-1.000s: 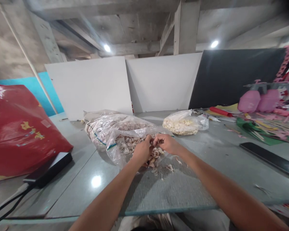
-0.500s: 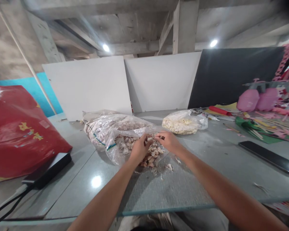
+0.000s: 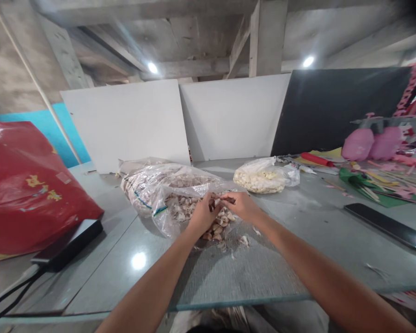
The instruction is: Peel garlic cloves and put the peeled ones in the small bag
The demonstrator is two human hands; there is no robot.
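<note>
My left hand (image 3: pixel 203 215) and my right hand (image 3: pixel 241 206) meet over the mouth of a clear plastic bag (image 3: pixel 164 224). Between their pinched fingertips is a small pale garlic clove (image 3: pixel 217 202), partly hidden by the fingers. Below them, unpeeled garlic cloves (image 3: pixel 217 227) spill from the bag onto the table, with more cloves and loose skins (image 3: pixel 182 206) inside it. Bits of papery skin (image 3: pixel 244 240) lie by my right wrist. Behind my right hand stands a second clear bag (image 3: pixel 260 179) filled with peeled, cream-coloured cloves.
A large red bag (image 3: pixel 31 189) and a black box with cables (image 3: pixel 67 245) occupy the left of the grey table (image 3: pixel 242 277). At right lie a dark phone-like slab (image 3: pixel 384 226), green sheets and pink craft pieces, with pink spray bottles (image 3: pixel 357 144) behind. White boards (image 3: pixel 232 118) lean at the back.
The fingers of my two hands have drawn slightly closer together around the clove. My right fingertips have shifted a little to the left; the bags and other things stay put.
</note>
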